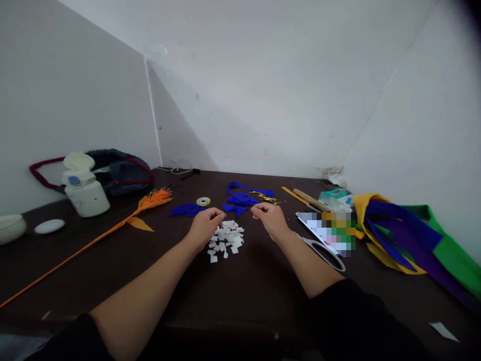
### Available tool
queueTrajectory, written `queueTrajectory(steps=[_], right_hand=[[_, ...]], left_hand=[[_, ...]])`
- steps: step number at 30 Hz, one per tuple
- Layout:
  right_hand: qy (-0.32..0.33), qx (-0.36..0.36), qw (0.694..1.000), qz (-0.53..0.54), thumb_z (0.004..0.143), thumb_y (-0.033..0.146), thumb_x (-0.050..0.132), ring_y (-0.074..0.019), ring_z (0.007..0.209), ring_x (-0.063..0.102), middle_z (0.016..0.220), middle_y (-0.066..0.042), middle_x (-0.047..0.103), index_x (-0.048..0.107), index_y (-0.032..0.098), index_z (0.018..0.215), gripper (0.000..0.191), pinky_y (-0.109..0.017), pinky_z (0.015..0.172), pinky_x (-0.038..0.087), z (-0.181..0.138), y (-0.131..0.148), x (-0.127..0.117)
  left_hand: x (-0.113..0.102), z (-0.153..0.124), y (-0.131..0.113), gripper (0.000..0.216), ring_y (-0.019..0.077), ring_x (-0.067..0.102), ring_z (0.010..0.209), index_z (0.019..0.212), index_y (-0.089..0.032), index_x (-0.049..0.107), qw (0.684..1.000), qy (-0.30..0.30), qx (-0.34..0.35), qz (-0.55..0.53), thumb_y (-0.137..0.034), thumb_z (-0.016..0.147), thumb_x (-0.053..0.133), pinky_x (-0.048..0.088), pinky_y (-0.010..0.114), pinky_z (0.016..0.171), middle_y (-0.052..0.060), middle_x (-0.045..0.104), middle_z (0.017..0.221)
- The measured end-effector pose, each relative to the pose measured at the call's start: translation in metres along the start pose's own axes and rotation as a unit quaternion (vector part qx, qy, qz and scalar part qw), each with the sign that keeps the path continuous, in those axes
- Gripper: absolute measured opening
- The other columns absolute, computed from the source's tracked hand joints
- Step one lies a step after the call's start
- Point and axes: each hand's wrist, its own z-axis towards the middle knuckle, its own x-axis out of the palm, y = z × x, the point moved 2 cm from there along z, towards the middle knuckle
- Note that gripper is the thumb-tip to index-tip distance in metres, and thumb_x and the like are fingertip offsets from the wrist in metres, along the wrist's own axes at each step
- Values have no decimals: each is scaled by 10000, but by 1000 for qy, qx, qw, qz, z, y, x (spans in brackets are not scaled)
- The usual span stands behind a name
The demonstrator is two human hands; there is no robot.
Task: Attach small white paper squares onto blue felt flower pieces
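Note:
My left hand (pixel 205 228) is closed in a pinch at the upper left edge of a pile of small white squares (pixel 229 235). My right hand (pixel 272 220) hovers to the right of the pile, thumb and fingertips pressed together. Whatever either pinch holds is too small to make out. Just beyond my hands lie flat blue pieces (pixel 240 199), a blue strip (pixel 252 190) and thin yellow shreds (pixel 264 196). A heap of small blue pieces (pixel 187 209) is left of them, with a yellow-rimmed tape roll (pixel 203 201) behind my left hand.
By my right forearm are scissors (pixel 330 258) and a partly blurred screen device (pixel 319 233). Coloured sheets (pixel 413 240) lie far right, near a wooden stick (pixel 311 200). Leftward are an orange flower on a long stem (pixel 101 230), a white bottle (pixel 88 195) and a dark bag (pixel 124 173).

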Motion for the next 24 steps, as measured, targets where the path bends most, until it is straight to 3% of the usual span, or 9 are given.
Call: queueTrajectory(steps=[5, 10, 17, 24], right_hand=[[91, -87, 990, -65, 671, 225, 561, -141, 664, 571, 703, -8, 641, 664, 196, 797, 165, -268, 654, 437, -12, 8, 14], [85, -195, 976, -53, 680, 167, 590, -126, 698, 541, 701, -5, 578, 675, 217, 729, 110, -254, 672, 432, -26, 24, 29], [40, -226, 972, -54, 737, 233, 566, -119, 712, 522, 745, -4, 528, 665, 262, 864, 163, -255, 681, 431, -33, 31, 34], [47, -206, 977, -25, 739, 239, 564, -127, 740, 535, 793, -13, 560, 655, 258, 884, 172, -261, 693, 443, -35, 32, 40]], left_hand=[[12, -9, -13, 147, 119, 479, 538, 721, -147, 618, 996, 74, -4, -57, -269, 657, 565, 361, 224, 528, 9, 573, 598], [23, -16, -14, 123, 91, 459, 519, 694, -136, 604, 974, 108, -48, -192, -249, 647, 592, 351, 210, 523, 1, 567, 594], [25, -16, -12, 170, 50, 415, 464, 592, -126, 511, 919, 142, -105, -353, -234, 653, 628, 352, 201, 523, -29, 493, 527], [26, -16, -13, 169, 45, 415, 460, 584, -129, 496, 899, 144, -113, -397, -204, 648, 634, 360, 201, 535, -43, 459, 491]])
